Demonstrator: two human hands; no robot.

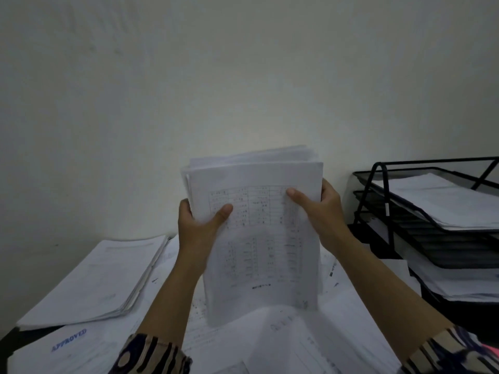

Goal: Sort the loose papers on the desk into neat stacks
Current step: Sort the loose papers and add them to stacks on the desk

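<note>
Two bare hands hold a thick sheaf of papers (259, 233) upright above a paper-strewn surface (348, 330), in front of a pale wall (216, 76). The left hand (198, 225) is closed on the sheaf's left edge, thumb pressed across the front sheet's printed table; the right hand (321, 209) clamps the right edge the same way. A neat stack (97, 276) lies to the left, near a sheet stamped "APPROVED" (68, 340). A black tiered tray rack (383, 201), holding more paper, stands at right. Patterned sleeves (151, 354) cover both forearms.
</note>
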